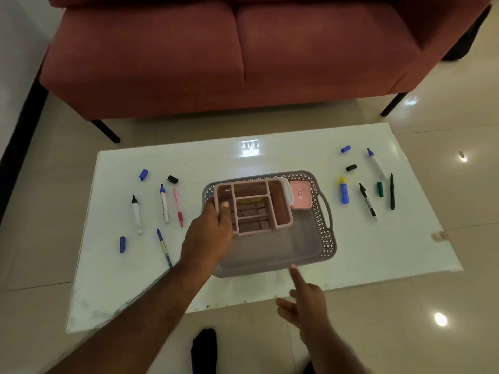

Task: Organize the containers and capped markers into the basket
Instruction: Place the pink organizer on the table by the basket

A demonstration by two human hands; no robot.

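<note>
Nearest us, our right hand hovers empty, fingers spread, at the basket rim. Farther on, our left hand grips the pink divided container inside; we should seat it flat beside the small lidded box.

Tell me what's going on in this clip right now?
A person's left hand grips the pink divided organizer by its left edge, holding it over the grey basket, where a small pink lidded box already sits at the far right. The right hand is empty near the basket's front edge, index finger extended. Markers and loose caps lie scattered on the white table on both sides, none in the basket yet.
</note>
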